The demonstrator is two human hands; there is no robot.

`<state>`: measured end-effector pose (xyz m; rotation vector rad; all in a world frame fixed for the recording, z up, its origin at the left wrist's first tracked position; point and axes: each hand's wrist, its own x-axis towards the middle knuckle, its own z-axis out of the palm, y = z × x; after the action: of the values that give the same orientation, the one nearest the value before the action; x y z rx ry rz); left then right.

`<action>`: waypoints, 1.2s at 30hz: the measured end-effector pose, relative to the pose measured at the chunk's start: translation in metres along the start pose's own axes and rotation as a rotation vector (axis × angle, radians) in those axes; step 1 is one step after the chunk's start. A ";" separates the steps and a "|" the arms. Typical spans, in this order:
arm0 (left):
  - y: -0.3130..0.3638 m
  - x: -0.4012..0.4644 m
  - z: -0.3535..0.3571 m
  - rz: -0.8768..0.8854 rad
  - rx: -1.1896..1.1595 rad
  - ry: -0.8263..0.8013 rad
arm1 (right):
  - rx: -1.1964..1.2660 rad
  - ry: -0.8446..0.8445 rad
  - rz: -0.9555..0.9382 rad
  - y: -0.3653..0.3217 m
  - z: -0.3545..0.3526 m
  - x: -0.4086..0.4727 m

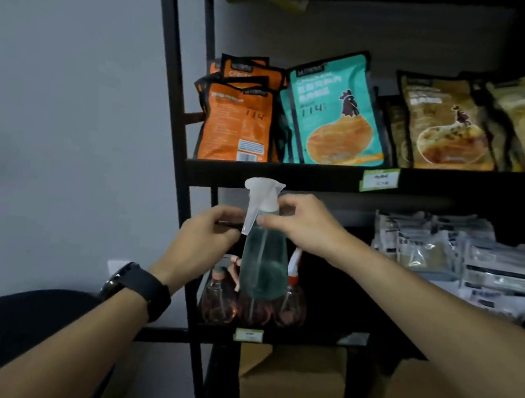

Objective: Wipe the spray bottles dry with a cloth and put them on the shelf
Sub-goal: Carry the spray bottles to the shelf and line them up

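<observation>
honestly, the risk here is my teal spray bottle [265, 261] swinging into the amber bottles [221, 299] already on the shelf [291, 182] and toppling them, since i hold it only near its neck. my left hand [203, 241] is curled just beside the trigger; whether it touches i cannot tell. my right hand [305, 226] pinches the bottle under its white head, in front of the middle shelf.

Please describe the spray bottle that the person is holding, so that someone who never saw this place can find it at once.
Find the black metal shelf rack; in front of its middle level, the right hand pinches the neck of a translucent teal plastic spray bottle with a white trigger head. The clear reddish spray bottles behind it stand on the shelf.
</observation>
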<state>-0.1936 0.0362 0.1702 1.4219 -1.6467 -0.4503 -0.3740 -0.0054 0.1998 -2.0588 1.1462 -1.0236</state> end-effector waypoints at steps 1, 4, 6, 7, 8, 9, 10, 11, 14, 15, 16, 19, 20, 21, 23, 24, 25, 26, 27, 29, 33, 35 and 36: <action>-0.002 0.001 0.009 0.002 -0.018 -0.015 | -0.009 0.019 0.021 0.008 -0.006 -0.003; -0.008 0.005 0.036 -0.005 -0.066 -0.055 | -0.053 0.067 0.070 0.032 -0.020 -0.010; -0.010 0.008 0.051 -0.010 -0.097 -0.067 | -0.055 0.076 0.089 0.046 -0.027 -0.013; -0.010 0.009 0.058 -0.013 -0.111 -0.068 | -0.055 0.077 0.099 0.053 -0.030 -0.015; -0.011 0.011 0.065 -0.014 -0.122 -0.069 | -0.057 0.078 0.108 0.059 -0.032 -0.016; -0.011 0.013 0.071 -0.013 -0.136 -0.073 | -0.060 0.081 0.116 0.066 -0.034 -0.017; -0.011 0.016 0.077 -0.012 -0.141 -0.078 | -0.064 0.083 0.123 0.071 -0.035 -0.017; -0.013 0.018 0.083 -0.012 -0.142 -0.089 | -0.065 0.085 0.131 0.077 -0.036 -0.017; -0.018 0.026 0.097 -0.029 -0.161 -0.117 | -0.057 0.097 0.147 0.094 -0.038 -0.015; -0.020 0.029 0.101 -0.040 -0.164 -0.123 | -0.054 0.095 0.153 0.100 -0.038 -0.014; -0.023 0.031 0.105 -0.055 -0.173 -0.131 | -0.057 0.091 0.161 0.105 -0.038 -0.013; -0.029 0.039 0.118 -0.131 -0.283 -0.155 | -0.065 0.076 0.188 0.121 -0.038 -0.010; -0.030 0.042 0.122 -0.158 -0.328 -0.156 | -0.073 0.077 0.196 0.126 -0.038 -0.009; -0.033 0.044 0.126 -0.175 -0.362 -0.154 | -0.083 0.082 0.204 0.131 -0.038 -0.009; -0.036 0.049 0.134 -0.188 -0.391 -0.160 | -0.087 0.088 0.223 0.141 -0.038 -0.008; -0.037 0.052 0.138 -0.191 -0.393 -0.168 | -0.082 0.087 0.234 0.147 -0.038 -0.007; -0.039 0.054 0.141 -0.192 -0.389 -0.177 | -0.077 0.086 0.247 0.153 -0.037 -0.006; -0.041 0.056 0.145 -0.193 -0.386 -0.183 | -0.076 0.086 0.261 0.159 -0.037 -0.005; -0.043 0.059 0.148 -0.195 -0.386 -0.188 | -0.079 0.088 0.275 0.165 -0.035 -0.003; -0.048 0.063 0.154 -0.197 -0.394 -0.208 | -0.085 0.097 0.290 0.178 -0.033 0.001; -0.055 0.066 0.169 -0.211 -0.441 -0.249 | -0.103 0.104 0.313 0.200 -0.027 0.007; -0.059 0.065 0.177 -0.216 -0.488 -0.267 | -0.081 0.112 0.324 0.210 -0.023 0.011; -0.062 0.066 0.181 -0.221 -0.497 -0.268 | -0.069 0.118 0.329 0.214 -0.021 0.014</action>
<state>-0.2973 -0.0898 0.0515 1.2009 -1.4438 -1.1337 -0.4815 -0.1211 0.0532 -1.7992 1.5390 -0.9619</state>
